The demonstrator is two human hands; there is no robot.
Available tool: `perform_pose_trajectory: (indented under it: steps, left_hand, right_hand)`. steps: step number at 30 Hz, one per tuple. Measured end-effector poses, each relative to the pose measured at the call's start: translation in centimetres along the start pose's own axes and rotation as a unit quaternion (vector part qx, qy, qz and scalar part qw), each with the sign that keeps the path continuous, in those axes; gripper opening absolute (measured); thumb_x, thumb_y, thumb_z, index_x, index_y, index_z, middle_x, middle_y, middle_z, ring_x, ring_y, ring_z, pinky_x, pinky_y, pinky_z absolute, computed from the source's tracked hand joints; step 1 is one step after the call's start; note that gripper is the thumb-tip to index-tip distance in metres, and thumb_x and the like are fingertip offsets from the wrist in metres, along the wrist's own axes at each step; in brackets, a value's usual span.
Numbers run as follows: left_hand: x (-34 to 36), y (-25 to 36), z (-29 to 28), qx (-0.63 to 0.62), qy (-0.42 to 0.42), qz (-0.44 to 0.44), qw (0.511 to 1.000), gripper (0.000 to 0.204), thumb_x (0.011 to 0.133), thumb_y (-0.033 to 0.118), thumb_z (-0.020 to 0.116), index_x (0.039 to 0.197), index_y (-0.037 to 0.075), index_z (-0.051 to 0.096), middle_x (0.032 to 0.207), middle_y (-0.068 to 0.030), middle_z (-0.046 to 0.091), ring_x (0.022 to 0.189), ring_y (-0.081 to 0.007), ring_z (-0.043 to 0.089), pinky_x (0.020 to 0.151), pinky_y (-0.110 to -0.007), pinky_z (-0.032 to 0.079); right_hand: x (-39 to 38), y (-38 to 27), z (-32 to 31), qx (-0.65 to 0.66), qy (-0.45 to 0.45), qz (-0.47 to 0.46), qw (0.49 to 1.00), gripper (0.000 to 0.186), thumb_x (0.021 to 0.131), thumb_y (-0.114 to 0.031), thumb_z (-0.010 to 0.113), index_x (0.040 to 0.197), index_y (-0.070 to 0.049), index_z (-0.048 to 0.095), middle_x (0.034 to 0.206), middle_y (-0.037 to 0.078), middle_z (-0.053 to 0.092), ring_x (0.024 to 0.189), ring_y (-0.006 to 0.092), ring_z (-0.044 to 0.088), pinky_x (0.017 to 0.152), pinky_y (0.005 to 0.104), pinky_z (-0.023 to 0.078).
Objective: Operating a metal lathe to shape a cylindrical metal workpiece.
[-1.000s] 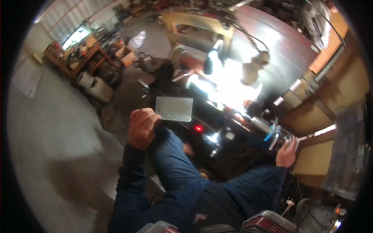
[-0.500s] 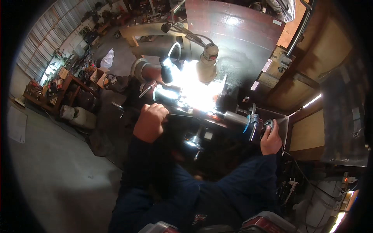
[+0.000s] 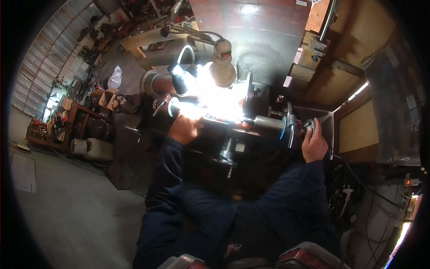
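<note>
My left hand [image 3: 183,126] reaches up to the bright middle of a metal machine like a lathe, just below a round silver part [image 3: 173,106]; glare hides its fingertips and anything in them. My right hand [image 3: 314,145] grips a round metal knob [image 3: 308,126] at the machine's right end, beside a steel cylinder [image 3: 268,122] and a bent tube with a blue strip [image 3: 283,127]. A tan lamp-like housing [image 3: 221,71] and a black fitting [image 3: 179,83] stand over the glare. A chrome crank [image 3: 227,157] hangs at the front.
Behind stand a reddish metal panel [image 3: 251,27] and a timber frame [image 3: 134,45]. Plywood walling [image 3: 354,127] and a dark sheet [image 3: 394,103] border the right. A cluttered wooden bench [image 3: 58,139] and a white container [image 3: 96,150] are at the left; cables run down at the right.
My left hand has moved up and right into the glare; the clear rectangular plate it held earlier cannot be made out now. My right hand stays on the knob, slightly higher in the picture.
</note>
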State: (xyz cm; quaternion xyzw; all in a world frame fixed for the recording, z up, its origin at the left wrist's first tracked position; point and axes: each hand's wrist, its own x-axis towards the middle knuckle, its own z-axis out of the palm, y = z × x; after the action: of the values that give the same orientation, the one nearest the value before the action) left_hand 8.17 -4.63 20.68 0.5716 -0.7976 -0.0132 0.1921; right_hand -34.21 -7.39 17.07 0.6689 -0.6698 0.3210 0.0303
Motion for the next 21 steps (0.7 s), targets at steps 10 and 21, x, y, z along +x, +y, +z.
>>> perform_pose_trajectory:
  steps: [10,21]
  left_hand:
    - [-3.4,-1.2,5.0,-0.102,0.198,0.007,0.975,0.024,0.059,-0.005,0.07,0.075,0.011,0.064,0.079,-0.002,0.063,0.085,-0.0223,0.061,0.085,-0.036,0.041]
    - [-5.0,0.9,1.6,-0.099,0.224,-0.048,0.968,0.038,0.067,0.002,0.068,0.104,0.005,0.06,0.109,-0.0122,0.06,0.107,-0.0307,0.056,0.102,-0.043,0.038]
  right_hand:
    - [-0.3,0.5,0.0,-0.013,-0.001,0.008,1.0,0.039,0.094,-0.026,0.048,0.131,-0.014,0.048,0.091,0.018,0.068,0.077,0.0377,0.066,0.065,0.0475,0.051]
    - [0.0,0.5,-0.1,-0.019,-0.007,0.022,1.0,0.037,0.097,-0.031,0.045,0.13,-0.015,0.05,0.115,0.014,0.064,0.098,0.036,0.063,0.079,0.0434,0.05]
